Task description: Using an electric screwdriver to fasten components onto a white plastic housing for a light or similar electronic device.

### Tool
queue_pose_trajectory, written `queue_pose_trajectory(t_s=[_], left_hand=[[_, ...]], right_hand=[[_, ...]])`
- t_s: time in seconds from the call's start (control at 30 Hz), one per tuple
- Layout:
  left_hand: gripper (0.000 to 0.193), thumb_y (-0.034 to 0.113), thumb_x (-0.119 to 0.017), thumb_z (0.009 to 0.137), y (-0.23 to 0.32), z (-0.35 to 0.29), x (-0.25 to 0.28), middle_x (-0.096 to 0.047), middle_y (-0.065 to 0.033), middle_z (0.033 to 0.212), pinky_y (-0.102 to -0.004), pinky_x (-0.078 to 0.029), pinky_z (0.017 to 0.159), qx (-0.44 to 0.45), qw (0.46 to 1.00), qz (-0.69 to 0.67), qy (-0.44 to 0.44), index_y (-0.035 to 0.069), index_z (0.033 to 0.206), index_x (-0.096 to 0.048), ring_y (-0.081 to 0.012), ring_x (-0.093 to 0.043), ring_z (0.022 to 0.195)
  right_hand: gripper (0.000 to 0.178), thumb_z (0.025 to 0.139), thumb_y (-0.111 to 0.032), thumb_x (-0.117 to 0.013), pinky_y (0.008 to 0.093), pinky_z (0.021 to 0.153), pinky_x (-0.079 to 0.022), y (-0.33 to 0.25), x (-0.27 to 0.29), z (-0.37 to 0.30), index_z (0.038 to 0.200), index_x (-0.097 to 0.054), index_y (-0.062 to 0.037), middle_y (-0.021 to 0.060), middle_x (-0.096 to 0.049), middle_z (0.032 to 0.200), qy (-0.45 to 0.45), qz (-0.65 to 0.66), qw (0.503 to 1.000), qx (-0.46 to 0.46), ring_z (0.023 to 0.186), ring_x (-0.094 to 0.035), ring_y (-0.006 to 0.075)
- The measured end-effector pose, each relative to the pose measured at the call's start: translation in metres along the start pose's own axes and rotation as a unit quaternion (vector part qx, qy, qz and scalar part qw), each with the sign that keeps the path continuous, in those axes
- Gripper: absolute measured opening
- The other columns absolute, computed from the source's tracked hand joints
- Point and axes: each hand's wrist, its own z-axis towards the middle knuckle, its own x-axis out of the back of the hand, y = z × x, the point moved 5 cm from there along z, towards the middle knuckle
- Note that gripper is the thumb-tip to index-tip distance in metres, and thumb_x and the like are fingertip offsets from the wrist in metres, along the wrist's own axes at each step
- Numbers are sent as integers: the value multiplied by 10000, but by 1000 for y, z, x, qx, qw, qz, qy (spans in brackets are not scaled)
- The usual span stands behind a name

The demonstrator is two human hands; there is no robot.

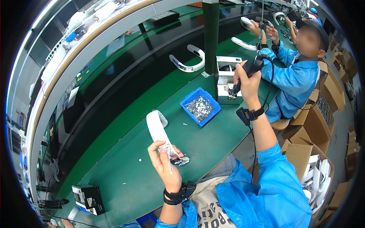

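Observation:
My left hand [165, 167] grips a white curved neck-fan housing [155, 127] above the green bench. Its near end is open, with wires and small electronic parts [178, 159] showing beside my fingers. My right hand [249, 85] is wrapped around a black electric screwdriver [254, 65], tilted so that its tip points down at a screw feeder [235, 99], a pale box-shaped machine. Whether the tip touches a screw is too small to tell. Between my hands stands a blue plastic bin [214, 113] filled with small metal parts.
Another curved neck-fan housing [197, 67] lies on the dark conveyor belt beyond a green post [211, 34]. At right, a co-worker in a blue jacket [294, 78] handles similar white parts. Cardboard boxes [298, 154] stand on the floor; a black box [88, 199] sits at lower left.

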Motion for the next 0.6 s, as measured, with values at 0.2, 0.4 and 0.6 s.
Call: queue_pose_trajectory(t_s=[0.2, 0.4, 0.6], left_hand=[[133, 174, -422, 1135, 1, -1, -4, -612, -111, 776, -305, -511, 623, 3, 1000, 6, -3, 106, 1225, -490, -178, -614, 657], [137, 166, -433, 1126, 2, -2, -3, -619, -109, 791, -301, -522, 643, 10, 1000, -7, -17, 103, 1236, -486, -174, -623, 678], [195, 99, -521, 1091, 1, -3, -7, -611, -77, 882, -296, -528, 686, 26, 998, -11, -63, 94, 1281, -475, -143, -608, 752]], right_hand=[[226, 1012, -135, -710, 261, 499, -402, 14, 3, 5, 842, -600, -35, -10, -572, 629, -3, -32, 999, -18, 509, -522, 78], [191, 1009, -129, -708, 268, 493, -402, 7, -2, -1, 886, -594, -36, 3, -564, 626, -12, 6, 998, -61, 503, -523, 91], [147, 1026, -140, -631, 287, 478, -411, -51, -28, -35, 969, -522, -62, 37, -491, 652, -4, 170, 981, -96, 491, -478, 135]])
